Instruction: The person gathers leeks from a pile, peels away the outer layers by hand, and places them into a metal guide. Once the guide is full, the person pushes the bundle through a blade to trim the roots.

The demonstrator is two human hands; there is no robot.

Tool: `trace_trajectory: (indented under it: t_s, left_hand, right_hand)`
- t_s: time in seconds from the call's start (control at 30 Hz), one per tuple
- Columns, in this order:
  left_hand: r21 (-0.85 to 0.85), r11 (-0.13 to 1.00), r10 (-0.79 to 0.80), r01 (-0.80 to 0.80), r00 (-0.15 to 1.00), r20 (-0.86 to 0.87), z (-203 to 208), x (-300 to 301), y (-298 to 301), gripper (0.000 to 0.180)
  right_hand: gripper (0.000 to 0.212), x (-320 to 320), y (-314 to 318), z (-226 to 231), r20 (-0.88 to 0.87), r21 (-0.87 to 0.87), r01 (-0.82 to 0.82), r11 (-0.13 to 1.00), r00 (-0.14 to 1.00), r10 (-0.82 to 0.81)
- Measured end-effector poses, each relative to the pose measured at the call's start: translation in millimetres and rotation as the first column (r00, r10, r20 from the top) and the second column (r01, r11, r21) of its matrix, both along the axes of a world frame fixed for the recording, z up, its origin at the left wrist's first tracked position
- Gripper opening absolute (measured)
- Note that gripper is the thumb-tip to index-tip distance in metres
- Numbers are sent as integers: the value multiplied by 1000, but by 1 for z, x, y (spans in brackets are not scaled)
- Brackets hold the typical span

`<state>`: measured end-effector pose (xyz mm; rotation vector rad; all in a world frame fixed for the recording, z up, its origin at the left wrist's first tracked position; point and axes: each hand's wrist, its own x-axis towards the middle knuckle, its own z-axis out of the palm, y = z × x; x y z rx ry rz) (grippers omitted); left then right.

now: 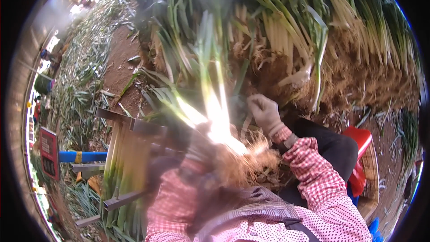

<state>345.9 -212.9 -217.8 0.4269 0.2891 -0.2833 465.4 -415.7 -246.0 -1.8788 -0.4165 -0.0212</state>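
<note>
A: Risks first, what do we flag?

B: The bunch (pixel 218 118), right of the rack (pixel 121 200), leafy tops pointing away from us. It's fanned out, so we'd say an outer stalk (pixel 190 112) could slip free if the left hand (pixel 197 145) slackens

A: Anything else?

B: The roots (pixel 251 161), a shaggy tangle at the bunch's near end, also right of the rack. We think they could catch on each other, and a hard tug might then snap a stalk. The rack's bars jut toward the left forearm too, so a wide swing could knock it

A: Grip, left?

B: Closed round the pale bases of the bunch, as we read it. Blur hides the fingertips, so how tight, we cannot tell

A: Right?

B: The right hand (pixel 264 112) sits farther right of the rack than the bunch: gloved, fingers curled in, not spread. A pale strip (pixel 245 127) shows just beside it; pinched or merely behind, we cannot tell

A: And the heap (pixel 282 31)?

B: Beyond the rack and to its right, we see no hand on it
</note>
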Motion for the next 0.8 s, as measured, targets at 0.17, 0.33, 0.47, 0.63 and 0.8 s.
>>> trace_trajectory:
  t_s: [0.17,0.33,0.47,0.63,0.8]
  left_hand:
    - [275,961,154,5,817,-556,-17,-26,-24,38]
    - [225,971,209,-77,725,-656,40,-11,-59,27]
    - [175,984,150,-34,686,-712,50,4,-82,24]
    - [408,913,193,12,868,-457,-33,2,-81,19]
    - [235,972,130,24,777,-616,30,14,-80,18]
  right_hand:
    - [15,81,123,78,282,-384,-135,913,925,256]
    - [21,121,222,71,-86,-979,-164,122,873,481]
    - [22,156,206,46,59,-676,-199,709,945,321]
    - [18,142,134,184,140,547,-198,813,980,144]
    - [56,133,-65,112,252,-302,41,952,967,38]
